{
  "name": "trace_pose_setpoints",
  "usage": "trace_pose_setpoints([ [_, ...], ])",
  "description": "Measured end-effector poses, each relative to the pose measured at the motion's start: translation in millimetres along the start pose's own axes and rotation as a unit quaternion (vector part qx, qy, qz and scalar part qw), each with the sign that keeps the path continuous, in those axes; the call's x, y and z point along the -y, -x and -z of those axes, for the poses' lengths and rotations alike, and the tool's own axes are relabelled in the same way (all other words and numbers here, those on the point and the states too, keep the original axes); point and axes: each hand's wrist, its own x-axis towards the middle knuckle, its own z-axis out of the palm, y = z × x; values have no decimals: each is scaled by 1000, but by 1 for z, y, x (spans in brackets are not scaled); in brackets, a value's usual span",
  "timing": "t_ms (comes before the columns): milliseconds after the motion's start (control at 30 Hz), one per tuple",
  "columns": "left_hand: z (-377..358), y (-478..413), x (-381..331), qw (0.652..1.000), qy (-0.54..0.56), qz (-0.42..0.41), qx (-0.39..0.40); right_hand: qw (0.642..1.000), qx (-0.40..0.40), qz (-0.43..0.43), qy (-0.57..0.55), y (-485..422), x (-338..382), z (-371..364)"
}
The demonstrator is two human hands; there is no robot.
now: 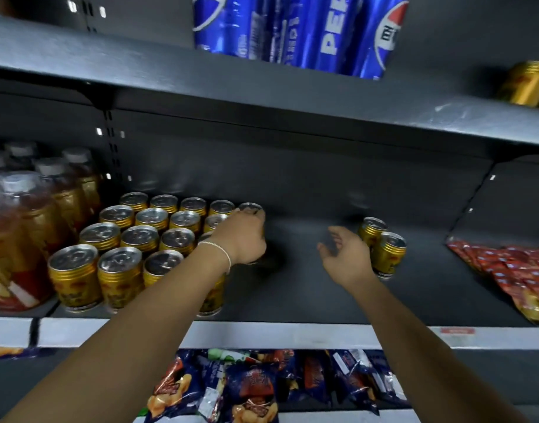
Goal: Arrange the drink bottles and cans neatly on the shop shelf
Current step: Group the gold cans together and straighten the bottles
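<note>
Left hand (pixel 243 236) was seen curled over gold can (pixel 251 208) at can block (pixel 140 236) edge, 3 o'clock side, mid shelf (pixel 307 300). Can judged best set upright, flush with back row, then released. Right hand (pixel 344 254) was held wide, empty, stray pair (pixel 384 248) at its 3 o'clock. Left fingertips, can body hidden; front cans masked by forearm.

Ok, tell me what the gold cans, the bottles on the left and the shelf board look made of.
Gold cans: metal, likely aluminium, glossy; shiny silver lids, ribbed gold walls. Bottles: probably clear plastic; amber drink shows through, white caps. Shelf board: seemingly painted metal, matt dark grey.
</note>
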Motion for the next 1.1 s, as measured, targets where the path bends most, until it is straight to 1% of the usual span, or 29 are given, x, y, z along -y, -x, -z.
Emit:
trace_pose_setpoints([
  [133,-28,-10,-48,998,12,-59,15,995,-66,29,67,-3,-16,34],
  [233,-49,-17,-82,995,24,-83,39,991,-88,29,101,-7,-34,59],
  [300,-60,-21,-104,993,29,-100,52,990,-95,5,102,-12,-48,73],
  [367,-70,-24,-123,992,37,-106,64,992,-79,-64,75,-19,-61,84],
  [433,-77,-26,-138,990,52,-103,78,989,-22,-140,44,-28,-74,90],
  [500,-82,-27,-149,990,69,-92,88,983,26,-179,15,-35,-86,94],
  [567,-87,-27,-155,990,81,-77,89,982,30,-186,-5,-39,-95,96],
  [733,-93,-24,-154,990,100,-58,78,986,15,-166,-15,-39,-93,93],
  [833,-95,-23,-149,989,125,-37,73,985,31,-154,-71,-35,-81,89],
  [933,-94,-20,-144,980,187,-11,72,967,48,-165,-187,-32,-64,81],
  [967,-93,-18,-141,975,213,-4,67,963,52,-168,-205,-31,-55,80],
  [1100,-81,-9,-126,955,297,3,1,965,67,-153,-203,-26,-15,77],
])
